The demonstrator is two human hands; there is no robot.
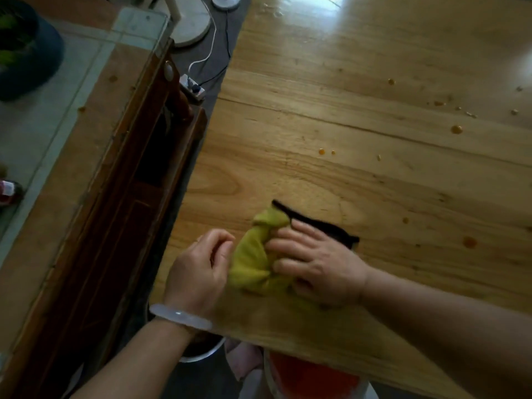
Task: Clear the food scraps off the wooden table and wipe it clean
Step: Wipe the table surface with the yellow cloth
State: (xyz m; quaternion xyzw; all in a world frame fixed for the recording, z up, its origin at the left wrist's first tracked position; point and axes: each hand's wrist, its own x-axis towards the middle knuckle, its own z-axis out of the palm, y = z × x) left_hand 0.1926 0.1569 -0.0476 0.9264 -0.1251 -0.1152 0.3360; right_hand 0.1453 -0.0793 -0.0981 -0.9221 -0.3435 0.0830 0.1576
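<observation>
Long pale wooden plank table [359,82] takes up most of the view; everything below is placed relative to it.

Against its left edge stands a dark brown wooden cabinet [121,197], with a white power strip and cables [192,87] on the floor at the gap between them. Below the near edge sit a round steel-rimmed pot [201,351] and an orange-topped container [313,375].

On the table near its front left corner: a bunched yellow-green cloth with a dark trim [256,254]. Right hand [319,266] lies on the cloth, fingers fairly straight and slightly spread, pressing it down. Left hand [201,269] is at the cloth's left side, fingers curled in; looks like a pinch on the cloth's edge, but blur makes contact uncertain. White bangle [180,316] on that wrist.

Small orange-brown drops and crumbs [456,129] are scattered over the table's right half, well apart from the cloth, with a couple more nearer the middle [321,151]. None wiped yet, by the look of it.

Risks, my read:
- Cloth is wadded, so little flat contact. A pass will likely smear the drops into streaks instead of lifting them.
- Sweeping toward the left edge drops scraps into the cabinet gap, onto the power strip. Wet bits there are bad.
- Sweeping off the near edge only works if the pot sits under the drop line; it looks offset left.
- Far crumbs are easy to miss in the glare.
</observation>
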